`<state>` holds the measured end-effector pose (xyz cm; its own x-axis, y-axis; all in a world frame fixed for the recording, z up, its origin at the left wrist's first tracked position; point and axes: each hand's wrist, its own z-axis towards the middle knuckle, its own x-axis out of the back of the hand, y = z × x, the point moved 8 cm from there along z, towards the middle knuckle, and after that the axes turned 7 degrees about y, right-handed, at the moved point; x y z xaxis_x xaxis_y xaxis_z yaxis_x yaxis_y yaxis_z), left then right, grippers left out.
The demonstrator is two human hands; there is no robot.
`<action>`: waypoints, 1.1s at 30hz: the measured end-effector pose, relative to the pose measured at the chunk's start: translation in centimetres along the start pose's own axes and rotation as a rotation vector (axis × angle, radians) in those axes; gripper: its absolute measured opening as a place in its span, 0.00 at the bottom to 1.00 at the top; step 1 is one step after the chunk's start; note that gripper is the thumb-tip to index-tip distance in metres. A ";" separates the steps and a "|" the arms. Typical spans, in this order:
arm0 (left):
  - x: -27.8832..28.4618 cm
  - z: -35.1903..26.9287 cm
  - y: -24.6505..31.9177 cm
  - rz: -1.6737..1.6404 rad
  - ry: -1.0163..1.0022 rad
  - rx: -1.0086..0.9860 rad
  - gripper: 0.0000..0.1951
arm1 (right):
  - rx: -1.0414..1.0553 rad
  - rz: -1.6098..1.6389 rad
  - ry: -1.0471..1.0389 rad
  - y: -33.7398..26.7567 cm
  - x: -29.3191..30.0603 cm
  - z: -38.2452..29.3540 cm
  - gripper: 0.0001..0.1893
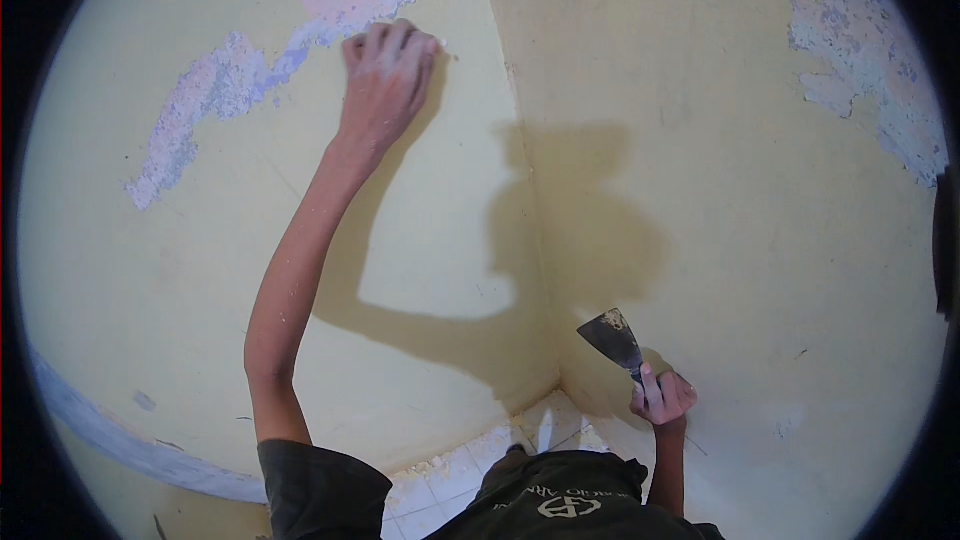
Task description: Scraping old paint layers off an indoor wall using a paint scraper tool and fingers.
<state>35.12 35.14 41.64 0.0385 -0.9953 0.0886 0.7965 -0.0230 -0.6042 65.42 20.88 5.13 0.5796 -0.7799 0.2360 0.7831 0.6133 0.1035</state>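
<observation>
My left hand is raised against the left yellow wall, its dusty fingers curled at the lower edge of a patch of peeled paint. A small pale bit shows by the fingertips; whether the fingers grip anything is hidden behind the back of the hand. Low on the right, my right hand grips a putty knife whose dark metal blade points up and left and bears pale residue.
Another peeled patch marks the right wall. The walls meet in a corner ahead. White floor tiles below carry paint flakes along the wall's foot. A dark object stands at the far right edge.
</observation>
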 end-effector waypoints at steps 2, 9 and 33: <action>1.4 0.1 -1.9 0.069 0.077 0.123 0.09 | 0.005 -0.003 -0.001 0.0 0.0 -0.1 0.21; 2.1 3.3 -3.8 0.070 0.172 0.121 0.12 | 0.014 0.016 -0.012 0.1 -0.2 -0.4 0.20; 0.3 3.5 -1.3 -0.154 -0.023 0.050 0.07 | -0.007 -0.003 -0.005 -0.3 -0.2 -0.1 0.21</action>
<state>36.20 35.24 45.24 -0.0728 -0.9780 0.1954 0.8232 -0.1696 -0.5418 65.08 20.81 4.99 0.5765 -0.7810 0.2401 0.7863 0.6102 0.0970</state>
